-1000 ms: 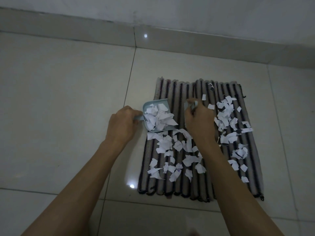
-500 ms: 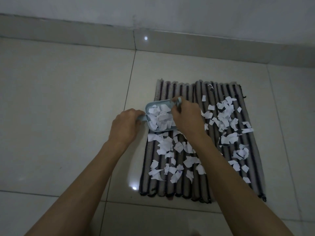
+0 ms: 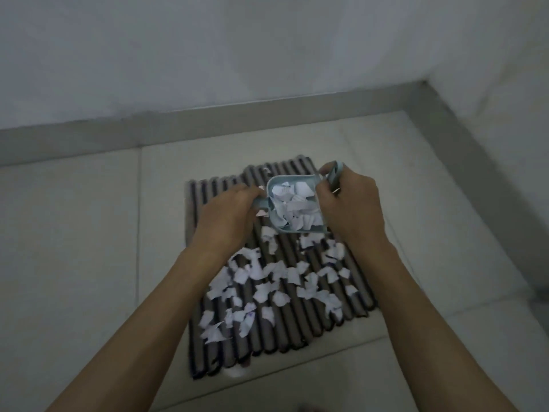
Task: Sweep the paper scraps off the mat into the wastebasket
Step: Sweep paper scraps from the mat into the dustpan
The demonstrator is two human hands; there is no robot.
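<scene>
Pale-blue dustpan (image 3: pixel 297 209) of paper scraps (image 3: pixel 294 203) between left grip (image 3: pixel 228 215) and right grip (image 3: pixel 350 206)

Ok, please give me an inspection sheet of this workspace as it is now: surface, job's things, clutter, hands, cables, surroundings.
Surface: pale tiled floor with a striped ribbed mat lying on it.
Job's things: small light-blue dustpan filled with paper, held above the mat's far part; many paper scraps still on the mat; no wastebasket in view.
Clutter: nothing seen beyond the scraps.
Hands: left hand grips the dustpan handle; right hand holds a small light-blue brush at the pan's right side.
Cables: nothing seen.
Surroundings: grey baseboard and a plain wall, with a room corner at right.
</scene>
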